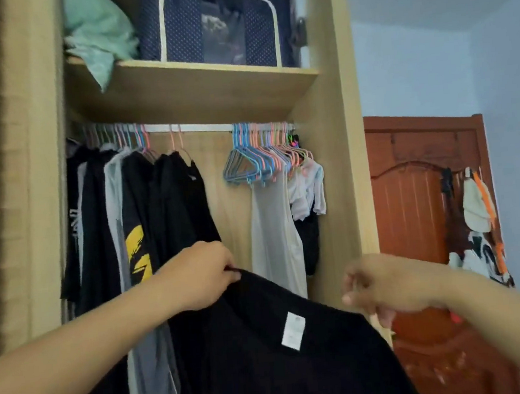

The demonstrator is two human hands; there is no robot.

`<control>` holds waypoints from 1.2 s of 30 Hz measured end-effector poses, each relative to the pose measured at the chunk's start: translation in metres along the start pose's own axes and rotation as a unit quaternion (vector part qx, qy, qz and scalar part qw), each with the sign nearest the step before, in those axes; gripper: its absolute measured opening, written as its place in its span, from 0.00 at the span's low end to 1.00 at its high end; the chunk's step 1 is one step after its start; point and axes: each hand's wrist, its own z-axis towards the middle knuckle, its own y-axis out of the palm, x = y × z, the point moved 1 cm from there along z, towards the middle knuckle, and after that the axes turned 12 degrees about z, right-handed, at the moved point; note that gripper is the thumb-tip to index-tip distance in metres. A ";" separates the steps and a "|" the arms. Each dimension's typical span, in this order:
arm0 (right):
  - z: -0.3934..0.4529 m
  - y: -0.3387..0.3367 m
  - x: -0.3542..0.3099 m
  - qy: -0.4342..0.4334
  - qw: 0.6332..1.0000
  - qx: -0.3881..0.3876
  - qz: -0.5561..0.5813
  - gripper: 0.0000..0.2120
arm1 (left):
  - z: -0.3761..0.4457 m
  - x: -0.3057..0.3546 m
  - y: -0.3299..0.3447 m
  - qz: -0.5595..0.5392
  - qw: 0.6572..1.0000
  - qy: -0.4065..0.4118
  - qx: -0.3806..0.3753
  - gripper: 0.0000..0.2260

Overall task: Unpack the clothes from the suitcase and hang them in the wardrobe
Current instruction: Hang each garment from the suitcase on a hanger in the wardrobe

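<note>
A black T-shirt (283, 350) is held up in front of the open wardrobe (331, 166), below its hanging rail (203, 127); a white label (292, 330) is seen inside the collar. The shirt's shoulder edge is pinched by the left hand (202, 273), fingers curled tightly on the cloth, below and slightly left of the rail's bare middle stretch. The right hand (384, 286) is blurred, below the rail's right end, at the shirt's other shoulder; its fingers are curled, but whether cloth is gripped cannot be told.

Under the left part of the rail, dark garments (172, 210) are hung closely together, one of them marked with a yellow print (138, 253); a grey garment (115, 208) is seen among them. At the right part of the rail, a cluster of blue and pink hangers (256, 163) is hung bare, and below these a pale garment (275, 236) and a small white top (309, 189) are suspended.

Above the rail, a shelf (188, 90) is fitted; on it a navy dotted storage bag (214, 23) is set, with mint-green fabric (99, 35) bundled just to its left. To the right of the rail, beyond the wardrobe's side, a reddish-brown door (409, 216) is seen, with items hung on it (477, 210).
</note>
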 end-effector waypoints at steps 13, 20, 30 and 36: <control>0.357 -0.058 -0.185 -0.072 0.797 0.420 -0.428 0.17 | 0.145 -0.213 0.006 -0.181 0.971 -0.079 0.136 0.10; 0.414 -0.070 -0.193 -0.011 0.783 0.392 -0.482 0.13 | 0.166 -0.250 0.019 -0.216 0.962 -0.079 0.146 0.09; 0.423 -0.069 -0.225 -0.114 0.838 0.484 -0.225 0.09 | 0.194 -0.232 0.005 -0.289 0.926 -0.086 0.227 0.07; 0.389 -0.056 -0.198 -0.123 0.825 0.515 -0.197 0.10 | 0.185 -0.217 0.020 -0.232 0.947 -0.023 0.221 0.06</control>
